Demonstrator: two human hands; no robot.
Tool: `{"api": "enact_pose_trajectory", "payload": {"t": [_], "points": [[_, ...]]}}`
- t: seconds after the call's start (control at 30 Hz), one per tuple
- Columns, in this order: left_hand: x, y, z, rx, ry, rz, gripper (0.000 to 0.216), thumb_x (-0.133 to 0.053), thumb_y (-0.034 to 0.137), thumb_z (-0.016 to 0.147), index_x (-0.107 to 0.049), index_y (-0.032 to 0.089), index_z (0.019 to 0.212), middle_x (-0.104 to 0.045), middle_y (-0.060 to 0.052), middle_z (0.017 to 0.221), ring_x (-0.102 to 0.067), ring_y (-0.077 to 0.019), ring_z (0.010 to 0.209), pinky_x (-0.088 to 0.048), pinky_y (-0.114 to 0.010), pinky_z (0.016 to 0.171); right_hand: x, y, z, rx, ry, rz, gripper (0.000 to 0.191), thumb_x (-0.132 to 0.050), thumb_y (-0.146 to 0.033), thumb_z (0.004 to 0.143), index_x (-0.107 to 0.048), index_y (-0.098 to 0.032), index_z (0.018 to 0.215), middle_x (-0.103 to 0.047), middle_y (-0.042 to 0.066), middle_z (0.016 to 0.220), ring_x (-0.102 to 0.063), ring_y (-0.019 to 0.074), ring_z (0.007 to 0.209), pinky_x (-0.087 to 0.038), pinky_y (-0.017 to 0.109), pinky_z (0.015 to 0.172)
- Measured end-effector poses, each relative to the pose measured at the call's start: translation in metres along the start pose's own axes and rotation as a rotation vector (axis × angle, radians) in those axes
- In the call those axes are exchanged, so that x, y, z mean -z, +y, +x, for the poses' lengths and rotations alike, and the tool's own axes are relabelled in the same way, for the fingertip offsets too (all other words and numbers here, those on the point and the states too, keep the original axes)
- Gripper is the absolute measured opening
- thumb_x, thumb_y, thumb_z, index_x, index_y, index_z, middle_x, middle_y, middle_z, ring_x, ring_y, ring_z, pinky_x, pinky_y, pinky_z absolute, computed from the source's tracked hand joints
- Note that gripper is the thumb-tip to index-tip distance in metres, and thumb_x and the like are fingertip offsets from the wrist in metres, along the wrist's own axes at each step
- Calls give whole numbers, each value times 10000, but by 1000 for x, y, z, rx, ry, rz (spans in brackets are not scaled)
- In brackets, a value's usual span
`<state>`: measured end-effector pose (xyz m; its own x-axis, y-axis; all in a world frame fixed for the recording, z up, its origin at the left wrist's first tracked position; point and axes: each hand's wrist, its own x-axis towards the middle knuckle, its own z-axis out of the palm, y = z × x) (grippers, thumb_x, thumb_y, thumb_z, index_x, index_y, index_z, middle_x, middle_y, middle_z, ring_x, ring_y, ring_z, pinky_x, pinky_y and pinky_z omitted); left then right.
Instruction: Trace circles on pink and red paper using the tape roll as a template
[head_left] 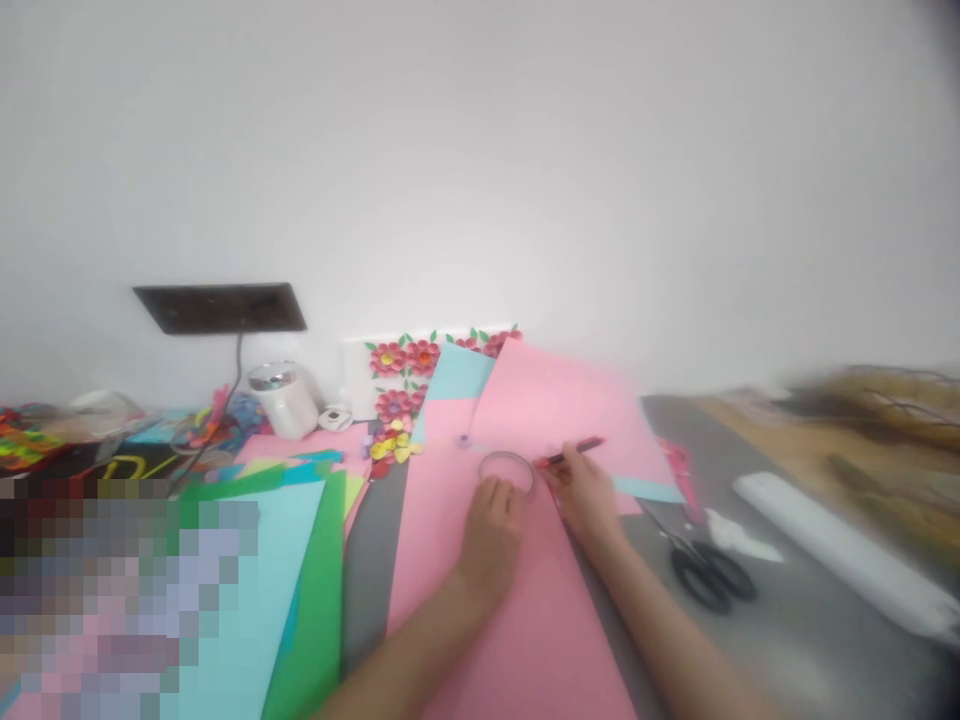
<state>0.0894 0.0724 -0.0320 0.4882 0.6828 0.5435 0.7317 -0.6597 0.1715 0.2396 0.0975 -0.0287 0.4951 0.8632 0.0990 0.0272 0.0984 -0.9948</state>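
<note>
My left hand (493, 535) lies over a long pink sheet of paper (510, 610), its fingers bunched at the near edge of a thin round ring (507, 454) that rests flat on the sheet. My right hand (586, 492) grips a dark pen with red parts (592, 444), tilted, one end close to the ring's right side. Blur hides whether the pen touches the paper. Behind the hands, another pink sheet (555, 400) overlaps a light blue one (457, 373). Black-handled scissors (709, 575) lie right of my right forearm.
Green (322, 590) and light blue sheets (262, 560) are stacked at left. Behind stand a white jar-like container (289, 405) and a panel with red paper flowers (394, 405). Small yellow flowers (397, 440) lie before it. A long white roll-like object (840, 550) lies at right.
</note>
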Motion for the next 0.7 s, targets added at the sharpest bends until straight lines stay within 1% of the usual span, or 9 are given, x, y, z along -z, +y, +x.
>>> {"api": "enact_pose_trajectory", "payload": {"t": [0.07,0.13,0.23,0.3,0.4,0.53,0.7], "points": [[0,-3,7,33,-3,-91,275,-322,4,875,-532,160,964,-564,-65,952,-512,-202,966,-455,-369,850,0,-2,-1,6,11,5,271,-607,-456,737,-568,-188,734,-636,62,606,-661,246,699,-546,365,631],[2,-5,14,61,-33,-179,261,-315,44,894,-529,182,953,-551,-52,1029,-488,-191,1013,-434,-376,905,0,-4,-2,11,31,16,284,-610,-469,733,-561,-189,725,-655,73,640,-668,248,713,-546,363,630],[6,-7,21,89,-103,-239,278,-290,59,896,-533,194,909,-536,-47,1063,-464,-184,1022,-418,-376,920,0,-6,-3,16,75,34,296,-605,-478,737,-550,-188,718,-679,92,691,-678,245,720,-546,356,632],[8,-6,24,115,-156,-223,273,-307,49,874,-538,191,904,-528,-54,1062,-456,-193,1013,-418,-380,905,-1,-6,-4,12,102,43,299,-607,-477,737,-546,-184,725,-690,102,708,-684,243,714,-547,351,633],[12,-5,26,135,-246,-168,268,-347,30,836,-541,177,950,-514,-73,1065,-452,-210,1005,-421,-370,880,-3,-5,-4,4,128,53,309,-600,-481,742,-542,-177,736,-700,116,720,-691,248,718,-549,347,629],[16,-5,30,63,-290,-74,313,-377,3,785,-533,178,993,-510,-81,1053,-459,-228,984,-408,-368,875,-5,-2,-4,20,133,45,302,-585,-483,753,-541,-184,751,-712,131,761,-694,263,754,-553,342,617],[18,-6,33,7,-334,44,382,-362,-17,746,-526,172,1034,-522,-103,1056,-479,-244,971,-412,-366,842,-5,-2,-4,26,91,-30,232,-594,-415,753,-568,-186,734,-716,136,775,-693,294,776,-550,352,612]]}}
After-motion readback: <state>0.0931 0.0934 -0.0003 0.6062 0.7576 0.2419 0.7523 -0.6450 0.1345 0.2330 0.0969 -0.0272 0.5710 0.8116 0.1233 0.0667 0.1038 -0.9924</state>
